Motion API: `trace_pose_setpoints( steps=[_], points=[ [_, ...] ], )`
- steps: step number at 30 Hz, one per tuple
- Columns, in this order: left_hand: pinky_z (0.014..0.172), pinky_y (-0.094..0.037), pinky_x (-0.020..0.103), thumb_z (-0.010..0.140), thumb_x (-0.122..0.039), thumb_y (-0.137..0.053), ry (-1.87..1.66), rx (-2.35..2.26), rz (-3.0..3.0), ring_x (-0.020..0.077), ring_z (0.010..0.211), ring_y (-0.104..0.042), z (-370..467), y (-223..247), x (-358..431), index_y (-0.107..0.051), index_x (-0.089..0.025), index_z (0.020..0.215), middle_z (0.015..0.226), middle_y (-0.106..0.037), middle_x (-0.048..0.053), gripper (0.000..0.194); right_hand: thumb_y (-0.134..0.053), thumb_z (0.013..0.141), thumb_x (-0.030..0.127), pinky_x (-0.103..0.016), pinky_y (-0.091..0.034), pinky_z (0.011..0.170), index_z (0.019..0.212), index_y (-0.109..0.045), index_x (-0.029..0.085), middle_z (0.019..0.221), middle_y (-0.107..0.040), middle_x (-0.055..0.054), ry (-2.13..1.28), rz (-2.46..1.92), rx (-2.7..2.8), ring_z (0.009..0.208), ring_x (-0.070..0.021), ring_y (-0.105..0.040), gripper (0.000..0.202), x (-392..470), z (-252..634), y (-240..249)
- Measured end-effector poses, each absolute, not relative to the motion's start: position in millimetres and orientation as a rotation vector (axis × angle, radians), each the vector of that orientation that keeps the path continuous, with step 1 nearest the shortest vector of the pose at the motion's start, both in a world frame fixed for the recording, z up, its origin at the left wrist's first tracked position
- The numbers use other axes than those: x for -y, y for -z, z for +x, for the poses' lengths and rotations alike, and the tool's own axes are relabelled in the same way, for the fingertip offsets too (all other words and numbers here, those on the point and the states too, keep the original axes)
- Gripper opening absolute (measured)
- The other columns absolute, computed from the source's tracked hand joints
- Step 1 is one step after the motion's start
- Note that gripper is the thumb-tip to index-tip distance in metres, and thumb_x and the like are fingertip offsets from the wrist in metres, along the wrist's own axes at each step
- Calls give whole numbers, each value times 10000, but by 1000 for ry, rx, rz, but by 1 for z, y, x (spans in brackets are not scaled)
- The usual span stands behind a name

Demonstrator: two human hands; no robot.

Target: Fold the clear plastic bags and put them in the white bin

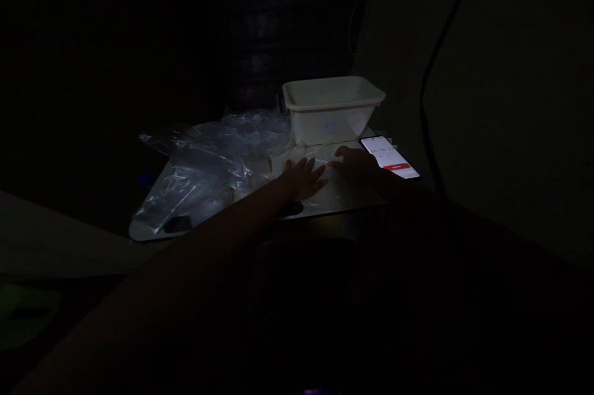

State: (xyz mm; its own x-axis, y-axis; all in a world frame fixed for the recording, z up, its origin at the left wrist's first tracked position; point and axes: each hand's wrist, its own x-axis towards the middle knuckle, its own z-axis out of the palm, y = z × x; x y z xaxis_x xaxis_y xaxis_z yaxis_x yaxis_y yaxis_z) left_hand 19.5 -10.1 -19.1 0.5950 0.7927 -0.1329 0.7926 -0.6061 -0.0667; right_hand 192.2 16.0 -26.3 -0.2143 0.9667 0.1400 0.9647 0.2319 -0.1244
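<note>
A clear plastic bag (320, 198) lies flat on a small pale table (366, 197), under both of my hands. My left hand (304, 179) rests on it palm down, fingers spread. To its right, my right hand (357, 164) touches the bag's upper part with two fingertips apart; its other fingers are lost in the dark. Left of my hands spreads a loose heap of clear plastic bags (199, 178), crumpled and overlapping.
Behind my hands stands a white plastic tub (331, 122). A lit phone (390, 156) showing a timer lies at the table's right side. A dark cable (424, 98) hangs along the right wall. The surroundings are very dark.
</note>
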Motion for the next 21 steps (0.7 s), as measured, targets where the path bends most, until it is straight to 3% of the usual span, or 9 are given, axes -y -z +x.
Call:
trace_pose_setpoints(
  steps=[10, 21],
  points=[
    [882, -168, 529, 807, -482, -92, -201, 1378, -2792, 300, 1199, -183, 20, 17, 11, -175, -243, 1280, 1332, -224, 110, 536, -367, 707, 557, -267, -396, 608, 1050, -479, 185, 865, -614, -62, -37, -1792, 2372, 783, -189, -559, 519, -15, 195, 25],
    [889, -164, 527, 802, -495, -98, -225, 1410, -2797, 300, 1199, -183, 22, 13, 12, -207, -257, 1271, 1330, -235, 95, 537, -482, 659, 517, -282, -402, 682, 1080, -468, 150, 987, -574, -85, -132, -1666, 2417, 861, -201, -532, 559, -12, 201, 28]
  ],
)
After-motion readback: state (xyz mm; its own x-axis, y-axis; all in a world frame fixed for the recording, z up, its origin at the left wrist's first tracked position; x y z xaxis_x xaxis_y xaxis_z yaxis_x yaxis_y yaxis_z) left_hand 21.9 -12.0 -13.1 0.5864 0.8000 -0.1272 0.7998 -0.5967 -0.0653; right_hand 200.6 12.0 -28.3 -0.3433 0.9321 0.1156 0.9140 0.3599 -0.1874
